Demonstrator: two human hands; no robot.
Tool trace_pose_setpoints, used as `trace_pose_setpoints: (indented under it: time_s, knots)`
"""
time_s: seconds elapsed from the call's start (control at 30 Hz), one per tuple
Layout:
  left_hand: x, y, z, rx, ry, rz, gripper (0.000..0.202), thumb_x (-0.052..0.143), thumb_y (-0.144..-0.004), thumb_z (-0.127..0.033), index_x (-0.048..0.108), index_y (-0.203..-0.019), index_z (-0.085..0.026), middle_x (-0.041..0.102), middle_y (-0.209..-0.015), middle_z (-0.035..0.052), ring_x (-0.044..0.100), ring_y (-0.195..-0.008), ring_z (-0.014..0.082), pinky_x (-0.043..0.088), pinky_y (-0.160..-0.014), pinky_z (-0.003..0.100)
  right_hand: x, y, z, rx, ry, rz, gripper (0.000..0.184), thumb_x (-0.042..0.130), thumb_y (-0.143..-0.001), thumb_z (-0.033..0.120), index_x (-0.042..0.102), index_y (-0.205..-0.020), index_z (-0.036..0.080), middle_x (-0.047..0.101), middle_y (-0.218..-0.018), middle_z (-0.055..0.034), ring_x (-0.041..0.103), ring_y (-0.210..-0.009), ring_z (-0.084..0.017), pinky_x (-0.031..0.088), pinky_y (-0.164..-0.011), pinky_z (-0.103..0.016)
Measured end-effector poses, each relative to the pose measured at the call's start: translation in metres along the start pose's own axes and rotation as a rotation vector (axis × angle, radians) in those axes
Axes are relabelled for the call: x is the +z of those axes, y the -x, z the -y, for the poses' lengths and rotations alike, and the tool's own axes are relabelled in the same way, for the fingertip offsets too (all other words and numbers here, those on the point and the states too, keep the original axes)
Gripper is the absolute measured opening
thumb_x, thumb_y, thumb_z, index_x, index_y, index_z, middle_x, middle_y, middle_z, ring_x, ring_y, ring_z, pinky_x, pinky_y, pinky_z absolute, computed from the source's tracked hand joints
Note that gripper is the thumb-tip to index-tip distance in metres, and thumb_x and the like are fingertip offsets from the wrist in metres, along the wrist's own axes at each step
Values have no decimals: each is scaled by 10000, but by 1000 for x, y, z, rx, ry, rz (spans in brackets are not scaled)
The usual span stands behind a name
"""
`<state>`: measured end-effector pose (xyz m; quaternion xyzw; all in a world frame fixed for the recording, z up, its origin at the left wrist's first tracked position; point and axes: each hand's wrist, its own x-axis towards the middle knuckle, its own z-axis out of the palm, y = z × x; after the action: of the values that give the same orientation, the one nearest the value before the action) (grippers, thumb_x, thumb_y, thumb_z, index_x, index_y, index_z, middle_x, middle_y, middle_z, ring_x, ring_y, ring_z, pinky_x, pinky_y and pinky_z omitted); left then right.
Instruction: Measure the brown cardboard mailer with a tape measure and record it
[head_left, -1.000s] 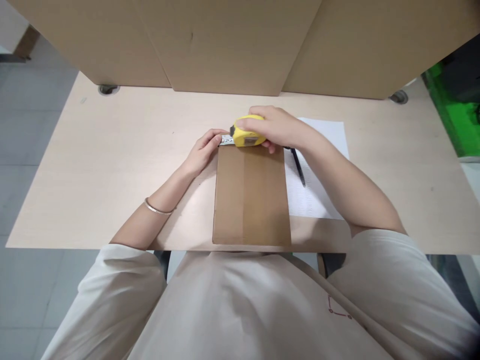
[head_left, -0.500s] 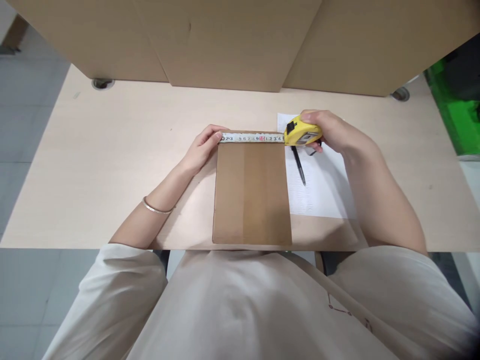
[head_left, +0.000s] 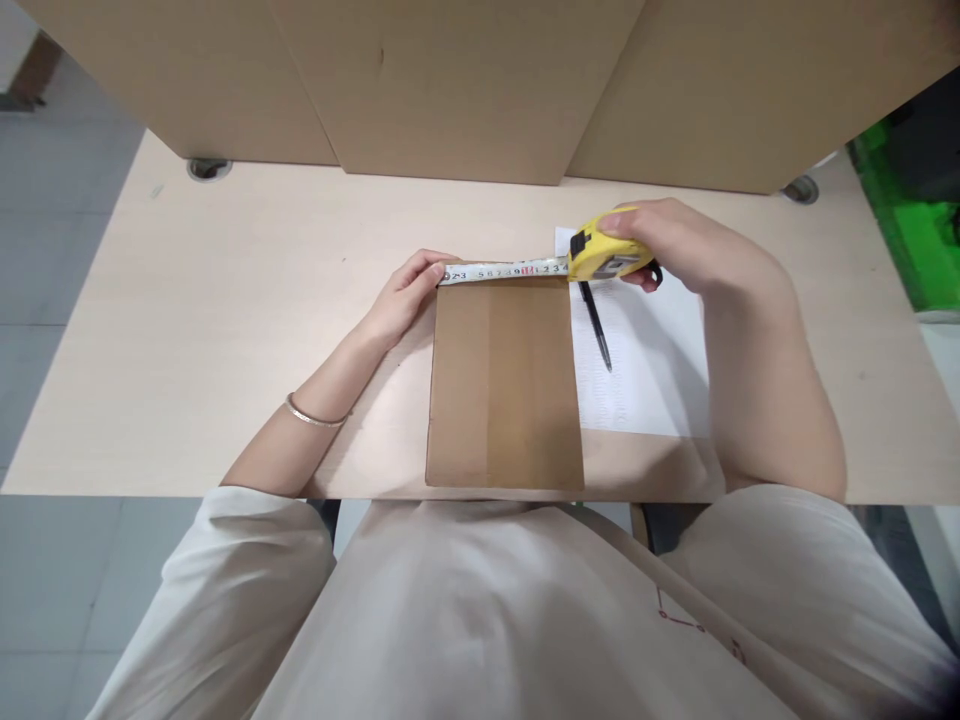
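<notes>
A brown cardboard box (head_left: 504,390) lies on the table right in front of me. Along its far edge stretches the white blade of a tape measure (head_left: 611,246), whose yellow case is at the box's far right corner. My right hand (head_left: 660,238) is wrapped round that case, thumb on top. At the far left corner, my left hand (head_left: 411,295) pinches the blade's end against the box with the thumb; its other fingers are partly hidden behind the corner. The blade slopes slightly up toward the case.
A printed sheet of paper (head_left: 641,370) lies right of the box, with a black pen (head_left: 596,328) on it. Tall cardboard panels (head_left: 450,90) stand along the table's back edge. Round cable holes (head_left: 208,169) sit near the back corners. Something green (head_left: 930,250) is at far right.
My right hand has moved the tape case slightly up and away from me, tilting the blade's right end off the box edge. My left hand has stayed in place.
</notes>
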<state>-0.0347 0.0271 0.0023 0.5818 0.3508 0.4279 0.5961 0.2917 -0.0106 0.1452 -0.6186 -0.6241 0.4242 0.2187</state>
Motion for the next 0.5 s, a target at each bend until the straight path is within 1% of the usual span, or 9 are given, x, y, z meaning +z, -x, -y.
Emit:
trace_pose_setpoints:
  time_s: [0.07,0.13,0.2,0.3,0.4,0.47,0.5]
  knots:
    - [-1,0,0,4,-6,6,451,785,-961,-690,799,-1156,-284,821,-1292,67,721,-1287,265,508,-1224,454,8,-1,17,-30,43,21,418,632,-1028,556,633,-761,234,564,-713,-50,437,-537,-168,336,-498,-365]
    - [-1,0,1,8,-16,6,450,778,-971,-683,804,-1170,-280,819,-1297,68,722,-1291,263,499,-1234,446,24,-7,31,-40,96,43,384,634,-1022,509,625,-772,218,587,-739,-52,476,-558,-162,357,-520,-345]
    - [-1,0,3,17,-27,3,473,773,-968,-701,806,-1184,-281,819,-1300,66,721,-1312,270,492,-1247,446,44,-15,43,-43,131,67,396,681,-1004,528,596,-777,215,584,-737,-48,501,-577,-162,358,-532,-329]
    - [-1,-3,10,37,-17,-6,524,770,-950,-743,806,-1190,-278,824,-1293,68,713,-1368,289,486,-1270,459,70,-27,57,-67,143,76,461,733,-996,578,541,-771,224,529,-703,-32,489,-601,-165,323,-542,-314]
    - [-2,-7,12,23,28,16,557,778,-945,-741,806,-1237,-268,821,-1362,90,704,-1424,312,476,-1302,493,85,-37,63,-133,139,58,492,730,-1016,573,506,-753,223,523,-742,-36,496,-665,-170,314,-569,-300]
    - [-8,-6,7,2,44,37,592,761,-955,-744,801,-1296,-262,797,-1448,111,682,-1479,331,455,-1338,527,87,-42,60,-188,125,63,491,719,-1025,551,500,-740,217,541,-780,-42,502,-711,-170,321,-592,-290]
    - [-13,-2,2,-5,36,28,613,740,-961,-757,796,-1323,-266,782,-1483,116,663,-1513,339,439,-1356,545,86,-45,56,-215,107,77,480,709,-1029,535,504,-738,213,552,-798,-42,502,-728,-168,327,-605,-285]
